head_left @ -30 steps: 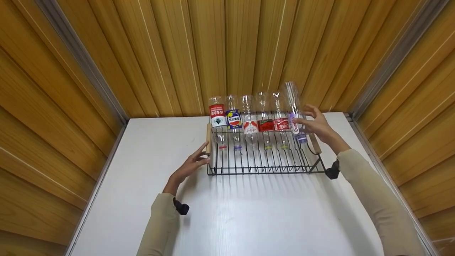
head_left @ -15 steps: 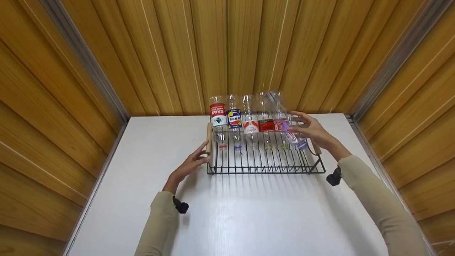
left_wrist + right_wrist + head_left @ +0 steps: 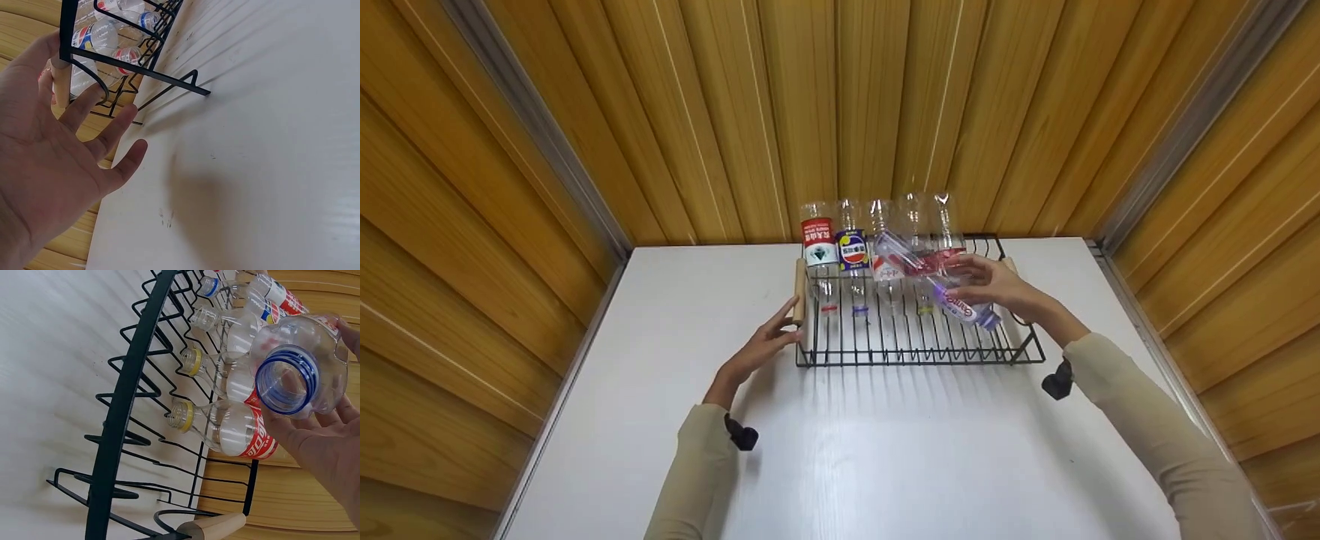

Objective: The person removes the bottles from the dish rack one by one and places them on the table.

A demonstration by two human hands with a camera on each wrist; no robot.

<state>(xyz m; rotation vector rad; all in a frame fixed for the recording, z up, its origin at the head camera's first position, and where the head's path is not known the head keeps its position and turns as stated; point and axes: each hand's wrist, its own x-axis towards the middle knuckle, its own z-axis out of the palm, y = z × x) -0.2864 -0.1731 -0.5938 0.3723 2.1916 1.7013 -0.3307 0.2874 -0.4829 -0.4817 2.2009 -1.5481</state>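
Grasped by the right hand (image 3: 999, 288) right of centre, an uncapped purple-labelled bottle (image 3: 939, 288) appears mid-transfer over the wire rack (image 3: 919, 364), likely next needing clearance of neighbouring bottles (image 3: 853, 251).

White table (image 3: 840, 457), flat, faint grain, pale sheen across near half. Black wire rack (image 3: 915, 364) stands directly on it, far side, right of middle, long side running left to right, far rail close to table's far edge. Wooden handle at each rack end: left handle (image 3: 800, 281), right handle (image 3: 216, 526). Striped wire shadows fall nearward of rack. Small dark scuffs (image 3: 167, 218) on tabletop, left of rack.
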